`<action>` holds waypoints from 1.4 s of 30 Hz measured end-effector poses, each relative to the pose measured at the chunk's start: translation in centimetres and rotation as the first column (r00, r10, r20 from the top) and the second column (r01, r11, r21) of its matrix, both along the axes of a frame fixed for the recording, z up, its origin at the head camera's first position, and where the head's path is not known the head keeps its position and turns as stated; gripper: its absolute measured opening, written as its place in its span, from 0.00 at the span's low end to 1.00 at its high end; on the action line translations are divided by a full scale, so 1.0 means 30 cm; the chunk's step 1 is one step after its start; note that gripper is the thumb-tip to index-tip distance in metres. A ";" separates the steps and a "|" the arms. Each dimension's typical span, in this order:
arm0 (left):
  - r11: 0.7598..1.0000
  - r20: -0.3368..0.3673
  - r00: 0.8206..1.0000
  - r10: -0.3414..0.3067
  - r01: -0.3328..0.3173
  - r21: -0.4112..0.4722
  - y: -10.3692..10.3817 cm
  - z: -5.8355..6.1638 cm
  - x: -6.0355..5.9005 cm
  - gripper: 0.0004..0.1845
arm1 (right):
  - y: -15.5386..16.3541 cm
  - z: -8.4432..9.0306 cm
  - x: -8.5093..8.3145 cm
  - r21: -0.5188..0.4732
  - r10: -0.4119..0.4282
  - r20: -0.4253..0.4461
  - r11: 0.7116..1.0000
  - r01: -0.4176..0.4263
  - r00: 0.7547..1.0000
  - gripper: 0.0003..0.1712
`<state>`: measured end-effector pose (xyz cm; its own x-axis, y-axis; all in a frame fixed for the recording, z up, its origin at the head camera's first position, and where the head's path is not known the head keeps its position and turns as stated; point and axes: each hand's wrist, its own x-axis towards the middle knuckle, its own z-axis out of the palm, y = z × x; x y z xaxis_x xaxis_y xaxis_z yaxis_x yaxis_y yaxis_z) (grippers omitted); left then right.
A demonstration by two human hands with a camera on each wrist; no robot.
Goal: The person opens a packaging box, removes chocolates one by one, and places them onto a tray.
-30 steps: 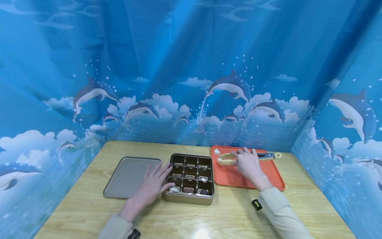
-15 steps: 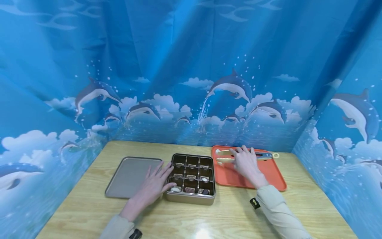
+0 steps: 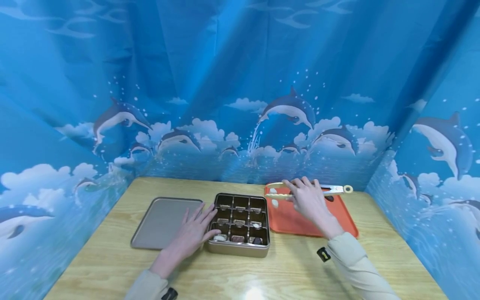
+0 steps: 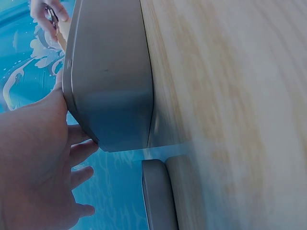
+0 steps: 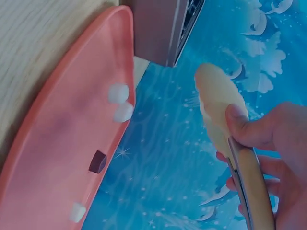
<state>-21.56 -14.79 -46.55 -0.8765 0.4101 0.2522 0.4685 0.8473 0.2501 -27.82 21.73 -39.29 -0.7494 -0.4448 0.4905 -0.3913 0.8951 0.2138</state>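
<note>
My left hand point(image 3: 195, 229) lies flat with spread fingers against the left side of a gold tin box point(image 3: 240, 246), which is split into compartments holding small candies. The left wrist view shows the same hand point(image 4: 33, 163) touching the box's wall point(image 4: 110, 72). My right hand point(image 3: 305, 200) grips metal tongs point(image 3: 331, 190) with cream tips and holds them level just above the orange tray point(image 3: 292, 223). In the right wrist view the tongs point(image 5: 218, 103) hang over the tray point(image 5: 62, 129), where white pieces point(image 5: 118, 92) and a brown piece point(image 5: 98, 161) lie.
The box's flat gold lid point(image 3: 161, 221) lies on the wooden table point(image 3: 285, 271), left of the box and partly under my left hand. A blue dolphin-print curtain point(image 3: 240, 104) closes the table off at the back and both sides.
My right hand has lifted the tongs off the orange tray and raised them slightly toward the back. The left hand has stayed in place at the box.
</note>
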 end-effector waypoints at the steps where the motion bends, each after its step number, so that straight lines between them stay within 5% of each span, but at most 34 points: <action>1: 1.000 0.003 1.000 0.000 0.000 -0.002 -0.001 -0.001 0.000 0.37 | -0.004 0.005 0.005 0.003 0.021 -0.001 1.000 -0.021 1.000 0.31; 9: 1.000 0.021 1.000 -0.002 0.002 -0.009 -0.003 -0.002 -0.002 0.37 | -0.044 0.065 0.042 0.130 0.191 0.057 0.972 -0.197 0.980 0.32; 18: 1.000 0.035 0.999 0.006 -0.006 -0.018 -0.010 -0.004 -0.005 0.38 | -0.125 0.113 0.045 0.335 0.339 0.083 0.876 -0.346 0.937 0.32; 29: 1.000 0.030 1.000 0.004 -0.004 -0.016 -0.004 0.001 -0.002 0.37 | -0.237 0.126 0.046 0.546 0.329 0.092 0.773 -0.323 0.940 0.23; 42: 1.000 0.036 0.999 0.002 -0.002 -0.002 -0.001 0.002 -0.005 0.37 | -0.303 0.067 0.040 0.621 0.245 0.113 0.739 -0.261 0.963 0.07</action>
